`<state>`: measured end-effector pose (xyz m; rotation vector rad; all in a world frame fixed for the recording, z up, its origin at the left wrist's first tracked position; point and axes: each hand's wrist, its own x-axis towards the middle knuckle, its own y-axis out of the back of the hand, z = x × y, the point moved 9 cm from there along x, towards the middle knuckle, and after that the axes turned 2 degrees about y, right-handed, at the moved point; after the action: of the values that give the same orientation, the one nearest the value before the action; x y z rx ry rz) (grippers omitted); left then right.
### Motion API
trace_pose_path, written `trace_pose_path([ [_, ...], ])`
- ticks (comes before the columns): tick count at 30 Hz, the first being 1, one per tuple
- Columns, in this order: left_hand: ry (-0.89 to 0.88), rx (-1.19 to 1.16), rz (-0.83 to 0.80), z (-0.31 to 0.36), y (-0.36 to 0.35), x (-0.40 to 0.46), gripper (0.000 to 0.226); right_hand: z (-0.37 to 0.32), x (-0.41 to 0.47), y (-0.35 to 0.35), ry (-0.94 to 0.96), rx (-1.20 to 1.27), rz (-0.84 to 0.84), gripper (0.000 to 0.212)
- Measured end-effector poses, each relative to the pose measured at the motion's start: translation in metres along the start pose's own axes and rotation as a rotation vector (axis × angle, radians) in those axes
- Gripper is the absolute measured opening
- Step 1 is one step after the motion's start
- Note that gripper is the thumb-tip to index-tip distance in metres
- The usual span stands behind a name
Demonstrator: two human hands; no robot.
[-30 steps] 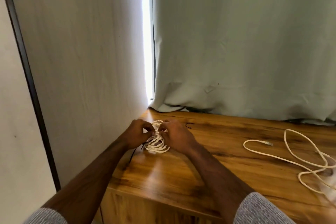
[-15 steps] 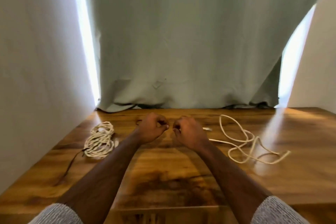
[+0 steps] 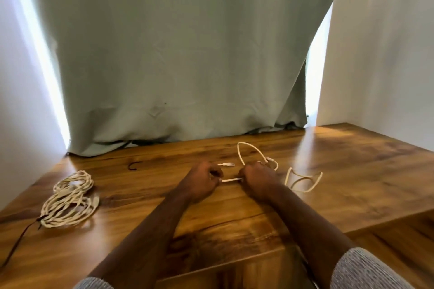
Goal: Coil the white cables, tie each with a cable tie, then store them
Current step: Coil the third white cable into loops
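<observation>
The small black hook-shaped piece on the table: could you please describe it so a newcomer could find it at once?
Start at the grey curtain behind the wooden table. Just in front of its hem, left of centre, lies the black hook. It lies apart from the coiled cable and the loose cable, the only dark, short, curved piece there.

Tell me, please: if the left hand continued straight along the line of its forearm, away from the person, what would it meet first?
Probably the plug end of the loose white cable, lying just past the left hand. Beyond it is bare table, then the curtain. Depth is uncertain.
</observation>
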<state>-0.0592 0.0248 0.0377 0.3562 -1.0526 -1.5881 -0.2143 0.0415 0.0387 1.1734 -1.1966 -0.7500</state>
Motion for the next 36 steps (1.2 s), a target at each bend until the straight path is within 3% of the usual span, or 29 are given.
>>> trace_pose_path([
  [4,0.03,0.005,-0.008,-0.014,0.011,0.0,0.025,0.002,0.013,-0.002,0.063,0.025,0.044,0.018],
  [9,-0.025,-0.112,0.033,-0.04,0.017,0.01,0.045,-0.002,0.029,0.018,0.219,0.265,0.234,0.017],
  [15,-0.068,-0.379,0.275,-0.061,0.042,0.025,0.032,-0.012,0.054,0.034,0.277,0.296,0.311,0.017],
  [18,0.024,-0.449,0.357,-0.075,0.05,0.031,0.029,-0.036,0.067,0.033,0.253,0.176,0.331,0.028],
  [21,0.083,-0.449,0.402,-0.095,0.05,0.042,0.028,-0.084,0.071,0.032,0.344,0.08,0.46,0.032],
  [24,0.144,-0.57,0.445,-0.107,0.056,0.043,0.028,-0.113,0.08,0.033,0.415,0.134,0.527,0.033],
  [27,0.216,-0.858,0.389,-0.114,0.056,0.043,0.033,-0.11,0.106,0.031,0.382,0.257,0.515,0.033],
  [32,0.256,-1.403,0.118,-0.103,0.033,0.041,0.03,-0.085,0.139,0.013,0.231,0.393,0.56,0.03],
  [36,0.276,-1.599,-0.068,-0.094,0.023,0.041,0.047,-0.078,0.144,-0.003,0.193,0.322,0.498,0.031],
])
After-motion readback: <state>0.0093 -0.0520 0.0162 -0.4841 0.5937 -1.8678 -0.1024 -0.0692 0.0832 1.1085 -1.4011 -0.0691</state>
